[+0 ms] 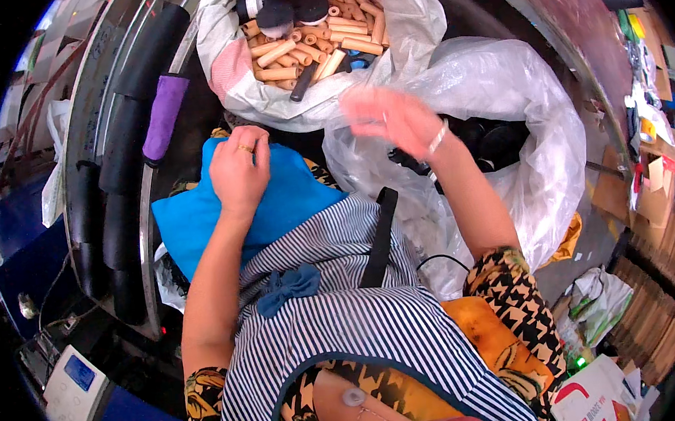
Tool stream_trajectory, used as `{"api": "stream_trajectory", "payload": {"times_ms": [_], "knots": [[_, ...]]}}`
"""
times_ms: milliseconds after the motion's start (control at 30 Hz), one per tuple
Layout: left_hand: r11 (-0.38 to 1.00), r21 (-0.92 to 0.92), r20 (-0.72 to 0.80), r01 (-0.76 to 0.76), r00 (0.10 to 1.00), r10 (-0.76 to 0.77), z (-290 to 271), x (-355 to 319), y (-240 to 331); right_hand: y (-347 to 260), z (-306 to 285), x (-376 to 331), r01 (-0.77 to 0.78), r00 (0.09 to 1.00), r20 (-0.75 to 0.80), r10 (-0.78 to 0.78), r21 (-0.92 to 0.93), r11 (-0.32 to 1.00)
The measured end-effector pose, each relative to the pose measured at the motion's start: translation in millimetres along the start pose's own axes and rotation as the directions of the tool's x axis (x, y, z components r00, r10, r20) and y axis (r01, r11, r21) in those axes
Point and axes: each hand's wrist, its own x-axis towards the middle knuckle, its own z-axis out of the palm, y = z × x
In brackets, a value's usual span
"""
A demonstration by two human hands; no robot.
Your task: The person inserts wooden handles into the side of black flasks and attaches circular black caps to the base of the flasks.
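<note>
Care around loose folds of the plastic bag (543, 79) seems wise, since something could snag there, and the blue cloth (292, 174) is best kept smooth across the lap. Tan tubes (311, 53) lie heaped in the white sack (267, 106) straight ahead; black pieces (501, 140) sit inside the plastic bag. The left hand (242, 170) is curled over the cloth, fingers folded in; whether it grips anything small cannot be told. The right hand (395, 120), blurred and well apart from the left, has loosely extended fingers near the rims of sack and bag, with nothing visible in it
</note>
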Motion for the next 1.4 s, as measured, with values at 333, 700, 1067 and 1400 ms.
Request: {"api": "stream_trajectory", "payload": {"times_ms": [333, 700, 1067, 1400], "knots": [[1.0, 0.015, 0.029, 0.0, 1.0, -0.001, -2, 3, 3, 60, -229, -90, -0.905, 0.42, -0.702, -0.576, -0.277, -0.324], [0.998, 0.006, -0.002, 0.058, 0.998, -0.058, -13, 8, 3, 76, -284, -67, -0.971, 0.218, -0.849, -0.482, -0.136, -0.198], [0.999, 0.048, 0.021, 0.009, 1.0, -0.01, -2, 6, 3, 95, -289, -84, -0.87, 0.104, -0.767, -0.634, -0.379, 0.315], [0.999, 0.041, 0.058, 0.006, 0.998, -0.008, -4, 0, 0, 131, -304, -69, -0.789, 0.094, -0.827, -0.554, -0.401, 0.466]]}}
